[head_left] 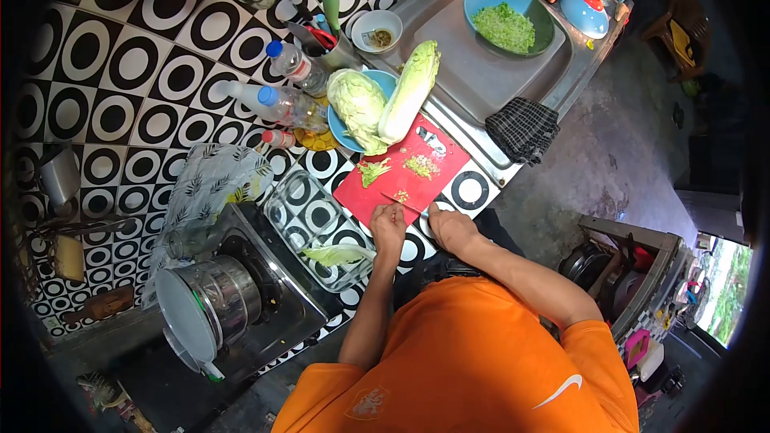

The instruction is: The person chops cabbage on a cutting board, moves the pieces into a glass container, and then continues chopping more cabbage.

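Observation:
A red cutting board lies in front of me, with shredded cabbage and a chopped pile on it. At its near edge, my left hand has its fingers drawn together beside a few small chopped bits; what they pinch is too small to make out. My right hand is closed around the handle of a knife, whose thin blade points toward the left fingers. Beyond the board, a round cabbage and a long napa cabbage rest on a blue bowl.
To the left, a glass dish holds a leaf, near a stove with a steel pot. Bottles stand behind. A bowl of shredded greens sits on the sink; a checked cloth hangs over its edge.

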### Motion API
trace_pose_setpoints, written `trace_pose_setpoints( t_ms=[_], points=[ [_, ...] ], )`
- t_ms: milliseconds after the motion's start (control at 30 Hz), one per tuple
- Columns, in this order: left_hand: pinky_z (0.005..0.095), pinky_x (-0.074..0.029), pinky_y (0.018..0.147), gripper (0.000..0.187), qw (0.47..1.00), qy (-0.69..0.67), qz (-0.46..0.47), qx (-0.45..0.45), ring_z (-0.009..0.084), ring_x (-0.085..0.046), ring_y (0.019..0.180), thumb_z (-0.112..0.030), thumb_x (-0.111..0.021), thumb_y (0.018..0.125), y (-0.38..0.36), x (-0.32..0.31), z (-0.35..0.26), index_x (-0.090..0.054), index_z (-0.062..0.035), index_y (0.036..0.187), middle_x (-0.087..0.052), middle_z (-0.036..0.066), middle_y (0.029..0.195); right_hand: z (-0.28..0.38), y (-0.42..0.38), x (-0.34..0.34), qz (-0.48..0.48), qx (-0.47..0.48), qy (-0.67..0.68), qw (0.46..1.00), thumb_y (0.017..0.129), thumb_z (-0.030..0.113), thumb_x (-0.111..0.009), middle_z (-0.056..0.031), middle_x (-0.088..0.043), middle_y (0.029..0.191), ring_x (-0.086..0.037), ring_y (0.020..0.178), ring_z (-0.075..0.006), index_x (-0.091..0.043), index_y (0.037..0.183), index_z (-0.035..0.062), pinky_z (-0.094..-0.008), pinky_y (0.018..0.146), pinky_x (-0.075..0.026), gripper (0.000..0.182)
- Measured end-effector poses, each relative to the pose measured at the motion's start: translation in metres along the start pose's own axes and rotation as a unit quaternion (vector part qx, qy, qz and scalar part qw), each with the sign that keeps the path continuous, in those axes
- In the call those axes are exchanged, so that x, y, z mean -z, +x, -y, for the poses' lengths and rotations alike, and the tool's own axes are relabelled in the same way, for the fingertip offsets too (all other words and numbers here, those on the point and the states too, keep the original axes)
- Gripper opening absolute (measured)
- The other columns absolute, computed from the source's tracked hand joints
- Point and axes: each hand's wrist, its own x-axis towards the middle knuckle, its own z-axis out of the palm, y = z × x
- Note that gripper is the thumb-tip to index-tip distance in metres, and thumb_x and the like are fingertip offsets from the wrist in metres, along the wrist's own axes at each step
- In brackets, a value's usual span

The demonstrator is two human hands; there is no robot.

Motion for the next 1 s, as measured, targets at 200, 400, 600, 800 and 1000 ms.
trace_pose_setpoints(
  t_ms=[200, 400, 600, 800, 1000],
  points=[
    [0.0362, -0.047, 0.062, 0.011, 0.999, -0.02, -0.012, -0.022, 0.0266, -0.059, 0.064, -0.005, -0.064, 0.08, 0.0, -0.003, 0.003, -0.069, 0.0031, 0.085, -0.06, 0.016, 0.075, -0.016, 0.009, -0.022, -0.001, -0.002, -0.001, 1.0, 0.087, 0.01, -0.046, -0.0231, -0.067, 0.08, -0.067, 0.077, -0.0381, -0.045, 0.105, -0.0044, -0.0451, 0.066, -0.054, 0.023],
    [0.041, -0.048, 0.069, 0.01, 0.999, 0.021, 0.016, -0.045, 0.0321, -0.06, 0.075, -0.007, -0.064, 0.078, 0.0, -0.003, 0.003, -0.07, 0.0004, 0.084, -0.061, 0.017, 0.078, -0.008, 0.024, -0.021, -0.014, 0.0, -0.001, 1.0, 0.088, 0.01, -0.045, -0.0239, -0.066, 0.08, -0.067, 0.079, -0.038, -0.046, 0.102, -0.0032, -0.045, 0.068, -0.054, 0.02],
    [0.0423, -0.049, 0.07, 0.009, 1.0, -0.01, 0.023, 0.02, 0.0332, -0.06, 0.076, -0.007, -0.064, 0.077, 0.001, 0.001, 0.005, -0.071, -0.0021, 0.081, -0.062, 0.016, 0.076, 0.007, 0.011, 0.0, 0.008, -0.007, -0.003, 1.0, 0.087, 0.008, -0.046, -0.0239, -0.067, 0.084, -0.067, 0.08, -0.0372, -0.048, 0.103, -0.0037, -0.044, 0.069, -0.054, 0.02],
    [0.0406, -0.049, 0.067, 0.011, 1.0, -0.005, -0.001, 0.012, 0.0308, -0.061, 0.072, -0.007, -0.063, 0.078, 0.0, -0.007, 0.004, -0.07, -0.0004, 0.082, -0.062, 0.016, 0.077, 0.0, -0.001, 0.012, 0.074, -0.029, 0.007, 0.997, 0.088, 0.005, -0.046, -0.0251, -0.066, 0.097, -0.066, 0.091, -0.0367, -0.045, 0.116, -0.0055, -0.0437, 0.076, -0.054, 0.03],
    [0.0382, -0.049, 0.068, 0.012, 0.996, 0.046, -0.017, -0.068, 0.0312, -0.061, 0.073, -0.006, -0.062, 0.077, -0.003, -0.006, 0.005, -0.069, 0.0029, 0.083, -0.062, 0.017, 0.078, -0.013, 0.009, -0.01, 0.048, -0.014, -0.005, 0.999, 0.088, 0.006, -0.045, -0.0244, -0.067, 0.094, -0.067, 0.087, -0.0366, -0.046, 0.111, -0.0034, -0.0447, 0.071, -0.054, 0.026]
  ],
)
